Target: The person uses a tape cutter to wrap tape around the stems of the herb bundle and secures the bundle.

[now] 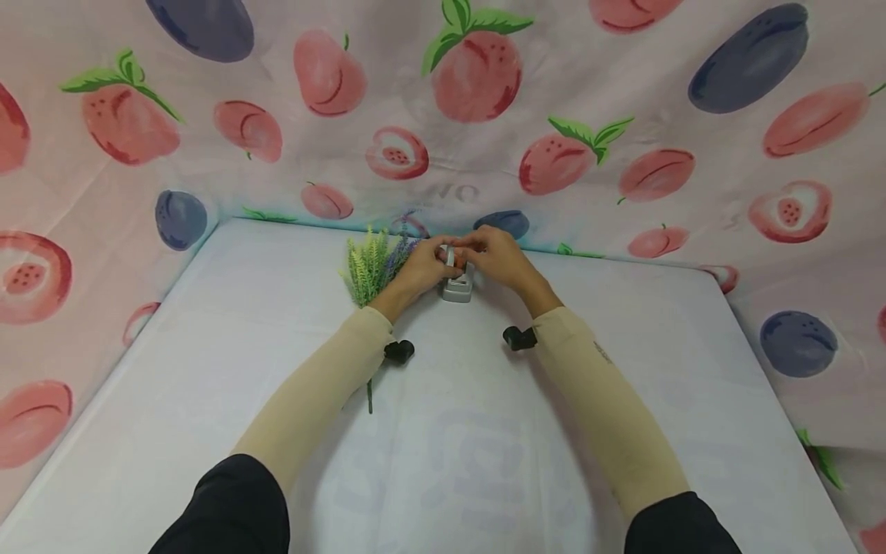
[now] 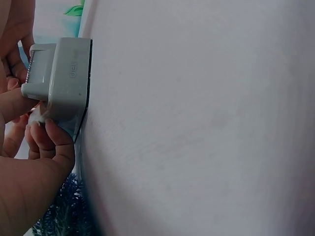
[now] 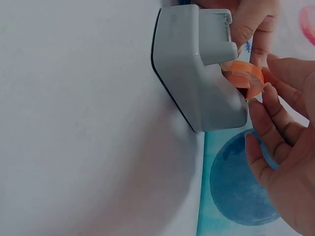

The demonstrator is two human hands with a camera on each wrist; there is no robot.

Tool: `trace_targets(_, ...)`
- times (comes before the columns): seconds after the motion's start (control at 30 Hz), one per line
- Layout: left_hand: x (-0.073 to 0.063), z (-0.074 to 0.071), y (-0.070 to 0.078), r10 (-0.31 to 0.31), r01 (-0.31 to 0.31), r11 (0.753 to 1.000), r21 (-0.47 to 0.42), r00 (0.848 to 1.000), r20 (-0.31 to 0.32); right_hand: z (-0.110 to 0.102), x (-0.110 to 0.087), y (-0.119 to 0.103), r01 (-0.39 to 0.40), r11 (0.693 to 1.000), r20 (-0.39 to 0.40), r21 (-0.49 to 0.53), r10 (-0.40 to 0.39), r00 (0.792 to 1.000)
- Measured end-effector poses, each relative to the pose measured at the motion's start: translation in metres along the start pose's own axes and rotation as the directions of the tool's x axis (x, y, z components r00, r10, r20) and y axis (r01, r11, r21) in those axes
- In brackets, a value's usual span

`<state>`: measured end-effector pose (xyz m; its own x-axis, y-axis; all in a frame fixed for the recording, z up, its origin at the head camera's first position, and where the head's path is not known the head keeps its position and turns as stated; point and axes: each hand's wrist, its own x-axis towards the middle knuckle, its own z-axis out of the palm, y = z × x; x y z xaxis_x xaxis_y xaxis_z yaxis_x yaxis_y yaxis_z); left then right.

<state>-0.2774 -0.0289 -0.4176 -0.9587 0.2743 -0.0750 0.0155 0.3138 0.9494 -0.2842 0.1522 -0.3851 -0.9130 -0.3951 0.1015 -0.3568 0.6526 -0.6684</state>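
A grey tape dispenser (image 1: 457, 292) with a toothed cutting edge stands near the far edge of the white table. Above its hollow, an orange-cored tape roll (image 3: 244, 69) sits partly inside the body. On the left side, my left hand (image 1: 418, 271) reaches in at the dispenser, its thumb and curled fingers pinching at the roll; the exact grip is partly hidden behind the dispenser. From the opposite side, my right hand (image 1: 500, 258) holds the orange ring with thumb and fingertips.
Sprigs of yellow-green artificial flowers (image 1: 367, 269) lie to the left, the stem (image 1: 370, 396) running under my left forearm. Purple sprigs (image 1: 400, 258) lie beside them. A fruit-print cloth (image 1: 388, 77) rises behind the white table (image 1: 443, 446).
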Motion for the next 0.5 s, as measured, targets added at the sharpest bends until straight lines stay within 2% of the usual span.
trace_targets(0.5, 0.0014, -0.0009, -0.0004, 0.028, -0.028, 0.999, 0.031, 1.0, 0.015, 0.0079, 0.0063, 0.0044, -0.046, 0.987, -0.048, 0.153, 0.054, 0.997)
